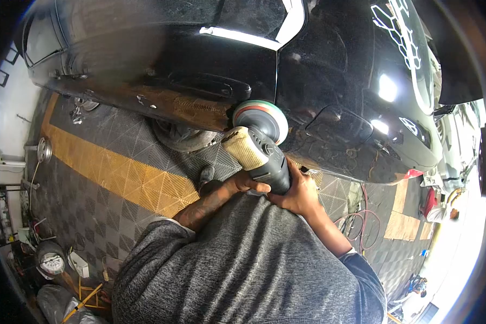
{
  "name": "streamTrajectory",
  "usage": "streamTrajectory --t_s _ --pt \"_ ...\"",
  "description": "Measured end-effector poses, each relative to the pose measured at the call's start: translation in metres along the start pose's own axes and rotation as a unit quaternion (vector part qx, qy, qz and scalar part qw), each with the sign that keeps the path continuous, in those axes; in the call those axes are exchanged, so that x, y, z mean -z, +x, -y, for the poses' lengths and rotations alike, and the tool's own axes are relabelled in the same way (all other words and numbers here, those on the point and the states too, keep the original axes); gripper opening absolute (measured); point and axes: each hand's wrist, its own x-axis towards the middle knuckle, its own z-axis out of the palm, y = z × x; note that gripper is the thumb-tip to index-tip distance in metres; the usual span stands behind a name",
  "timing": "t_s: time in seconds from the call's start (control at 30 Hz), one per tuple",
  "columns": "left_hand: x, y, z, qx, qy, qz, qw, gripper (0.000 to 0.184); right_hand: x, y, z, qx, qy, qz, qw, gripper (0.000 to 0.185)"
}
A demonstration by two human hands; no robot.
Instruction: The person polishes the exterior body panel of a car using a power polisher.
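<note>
A finely ridged grey tile floor [100,218] runs beneath a glossy black car [329,65] and bears a yellow tile band [124,174]. A heathered grey shirt [243,264] hides the floor's near middle. Thin red hose [365,195] loops toward its right edge. A black polisher [276,174] with a textured cream cover [245,148] is clasped by the left hand [243,183] and right hand [302,192]; its round, green-rimmed pad [262,120] meets the car's side.

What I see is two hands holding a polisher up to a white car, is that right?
Not quite: the car is black, not white, as the head view shows. The left hand and right hand do hold the polisher up to it.
</note>
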Motion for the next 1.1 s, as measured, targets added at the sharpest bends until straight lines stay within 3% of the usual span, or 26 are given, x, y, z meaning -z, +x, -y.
streamTrajectory --t_s 0.23,0.4,0.57,0.97,1.1 --pt "-0.002 -0.005 0.0 -0.012 -0.02 -0.001 1.0 0.081 -0.004 0.005 -0.004 0.012 0.005 0.0 1.0 0.108" --pt "0.011 -0.02 0.001 -0.011 0.007 -0.08 0.997 0.079 -0.03 0.029 -0.015 0.079 0.032 -0.011 0.996 0.108" --pt "0.026 -0.026 -0.009 -0.026 -0.024 -0.09 0.995 0.08 -0.036 0.044 -0.003 0.093 0.058 0.004 0.994 0.109" --pt "0.023 -0.035 -0.03 -0.011 0.001 -0.094 0.996 0.076 -0.033 0.046 0.009 0.083 0.049 0.011 0.995 0.112" --pt "0.024 -0.03 -0.005 -0.02 -0.014 -0.082 0.996 0.074 -0.032 0.034 0.005 0.045 0.032 0.027 0.998 0.112"
